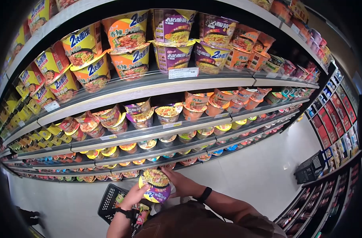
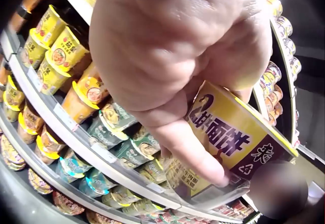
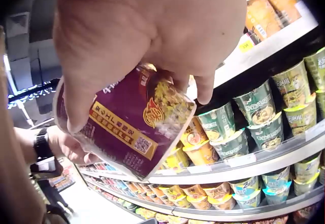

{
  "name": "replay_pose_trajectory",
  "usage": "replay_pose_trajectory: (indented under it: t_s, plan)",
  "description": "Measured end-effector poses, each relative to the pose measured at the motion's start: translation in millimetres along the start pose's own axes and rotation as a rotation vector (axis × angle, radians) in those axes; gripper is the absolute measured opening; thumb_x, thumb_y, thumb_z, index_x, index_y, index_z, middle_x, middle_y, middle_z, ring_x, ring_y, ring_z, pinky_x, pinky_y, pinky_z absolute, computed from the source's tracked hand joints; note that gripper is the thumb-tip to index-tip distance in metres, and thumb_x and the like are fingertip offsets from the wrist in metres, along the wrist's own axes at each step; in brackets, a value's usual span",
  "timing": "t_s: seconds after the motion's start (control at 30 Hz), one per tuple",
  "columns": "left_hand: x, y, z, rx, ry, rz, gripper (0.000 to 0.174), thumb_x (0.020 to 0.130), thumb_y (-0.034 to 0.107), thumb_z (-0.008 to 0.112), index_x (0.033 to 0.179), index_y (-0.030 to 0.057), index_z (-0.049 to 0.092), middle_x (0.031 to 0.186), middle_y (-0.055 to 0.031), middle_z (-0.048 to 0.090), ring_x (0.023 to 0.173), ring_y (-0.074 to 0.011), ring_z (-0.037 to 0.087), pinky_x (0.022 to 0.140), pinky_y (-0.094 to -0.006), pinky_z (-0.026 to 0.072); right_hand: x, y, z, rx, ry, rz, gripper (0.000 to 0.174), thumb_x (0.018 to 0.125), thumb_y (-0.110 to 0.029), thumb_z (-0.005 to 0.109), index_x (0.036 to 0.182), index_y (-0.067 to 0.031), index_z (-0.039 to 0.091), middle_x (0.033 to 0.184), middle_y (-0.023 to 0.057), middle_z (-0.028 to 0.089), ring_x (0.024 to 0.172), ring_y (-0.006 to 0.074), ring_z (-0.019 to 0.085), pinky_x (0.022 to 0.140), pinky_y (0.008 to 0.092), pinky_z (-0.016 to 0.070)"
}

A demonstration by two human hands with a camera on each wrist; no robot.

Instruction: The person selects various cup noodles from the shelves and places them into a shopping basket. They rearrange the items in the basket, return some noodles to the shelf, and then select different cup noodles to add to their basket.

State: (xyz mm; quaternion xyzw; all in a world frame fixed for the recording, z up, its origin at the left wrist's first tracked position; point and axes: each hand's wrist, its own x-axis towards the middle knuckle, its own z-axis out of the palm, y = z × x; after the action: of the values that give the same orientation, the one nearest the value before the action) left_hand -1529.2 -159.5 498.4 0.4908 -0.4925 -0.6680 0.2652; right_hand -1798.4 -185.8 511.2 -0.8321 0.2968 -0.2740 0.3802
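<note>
I am holding one noodle bowl (image 1: 155, 186) in front of my chest with both hands. My left hand (image 1: 132, 195) is curling round its side, thumb pressing on the yellow and purple label. My right hand (image 1: 181, 183) is gripping the other side, fingers wrapping over the purple wall. The bowl is tilting, lid toward me. Just below it one black basket (image 1: 109, 201) is hanging at my left forearm. Past my hands the shelves (image 1: 149, 84) are rising in tiers, full of bowls; the low tiers are too small to count. At eye level I am seeing two purple stacks (image 1: 173, 39), two bowls each, above one white price tag (image 1: 183, 72). Far right, a second basket (image 1: 310, 168) is sitting on the floor.
</note>
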Motion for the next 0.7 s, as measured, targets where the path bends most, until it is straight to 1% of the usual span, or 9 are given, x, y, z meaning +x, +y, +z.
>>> replay_pose_trajectory:
  t_s: [0.07,0.13,0.17,0.2,0.23,0.3,0.47,0.6,0.7]
  plan:
    - [1,23,4,0.074,0.01,-0.014,0.044,0.102,0.034,0.046,0.127,-0.0012,0.051,0.11,-0.0052,0.064,0.094,-0.0121,0.061,0.08,-0.0286,0.0506,-1,-3,-11,0.013,0.046,0.017,0.117,0.061,-0.027,0.09,0.148,0.003,0.017,0.147,0.0269,0.032,0.136,0.0391,0.034,0.113,0.0429,0.0307]
    - [8,20,1,-0.134,-0.067,-0.004,0.052,0.102,0.041,0.043,0.134,0.0003,0.044,0.117,-0.0086,0.06,0.097,-0.017,0.064,0.084,-0.0315,0.0546,-2,-9,-24,0.11,0.055,0.065,0.115,0.063,-0.027,0.091,0.148,0.0007,0.019,0.145,0.0226,0.037,0.135,0.0338,0.039,0.112,0.0416,0.0316]
    - [10,18,-4,-0.196,-0.131,0.03,0.065,0.1,0.05,0.042,0.14,-0.0011,0.036,0.127,-0.0143,0.054,0.099,-0.0242,0.066,0.087,-0.0377,0.0549,-6,-4,-27,0.254,0.106,0.157,0.114,0.063,-0.026,0.09,0.149,-0.0011,0.02,0.144,0.0193,0.04,0.134,0.0305,0.04,0.112,0.0409,0.032]
    - [9,22,-2,-0.195,-0.126,0.034,0.065,0.1,0.05,0.042,0.14,-0.0011,0.036,0.127,-0.0143,0.054,0.099,-0.0242,0.066,0.087,-0.0377,0.0549,-8,3,-30,0.397,0.155,0.247,0.112,0.064,-0.026,0.09,0.149,-0.0029,0.02,0.144,0.016,0.042,0.134,0.0271,0.041,0.111,0.0402,0.0325]
    - [7,27,-1,-0.259,-0.161,0.077,0.07,0.099,0.053,0.042,0.142,-0.0015,0.032,0.132,-0.0167,0.051,0.101,-0.0274,0.065,0.087,-0.0396,0.0547,-12,11,-32,0.516,0.22,0.208,0.108,0.067,-0.024,0.09,0.149,-0.0058,0.022,0.142,0.0108,0.044,0.132,0.0224,0.042,0.111,0.0385,0.0332]
    - [0,49,3,-0.304,-0.239,0.159,0.081,0.096,0.059,0.04,0.148,-0.0004,0.024,0.14,-0.0215,0.045,0.105,-0.0345,0.064,0.089,-0.0424,0.0536,-14,23,-35,0.619,0.259,0.221,0.105,0.068,-0.022,0.089,0.149,-0.006,0.023,0.142,0.0102,0.045,0.132,0.0222,0.042,0.111,0.0388,0.0338]
    - [5,31,2,-0.334,-0.172,0.242,0.08,0.097,0.06,0.039,0.149,0.0011,0.024,0.139,-0.0207,0.046,0.106,-0.0325,0.064,0.091,-0.0403,0.052,-7,46,-36,0.719,0.467,0.228,0.093,0.069,-0.016,0.088,0.143,-0.0071,0.032,0.135,0.0077,0.049,0.125,0.0208,0.049,0.106,0.0384,0.0396]
    - [-11,-8,-9,-0.227,-0.017,0.178,0.068,0.1,0.053,0.037,0.145,0.0012,0.032,0.133,-0.018,0.053,0.106,-0.0285,0.064,0.091,-0.0353,0.0505,27,30,-59,0.563,0.73,0.117,0.087,0.068,-0.011,0.087,0.138,-0.0056,0.035,0.13,0.0078,0.052,0.119,0.0182,0.051,0.102,0.0345,0.0413]
    - [-25,-49,-16,-0.23,0.123,0.066,0.053,0.105,0.041,0.033,0.139,0.0009,0.04,0.122,-0.0134,0.06,0.1,-0.0215,0.066,0.083,-0.0308,0.0517,56,11,-78,0.472,0.835,0.057,0.081,0.069,-0.005,0.084,0.134,-0.0033,0.037,0.13,0.009,0.052,0.12,0.0183,0.051,0.103,0.035,0.0418]
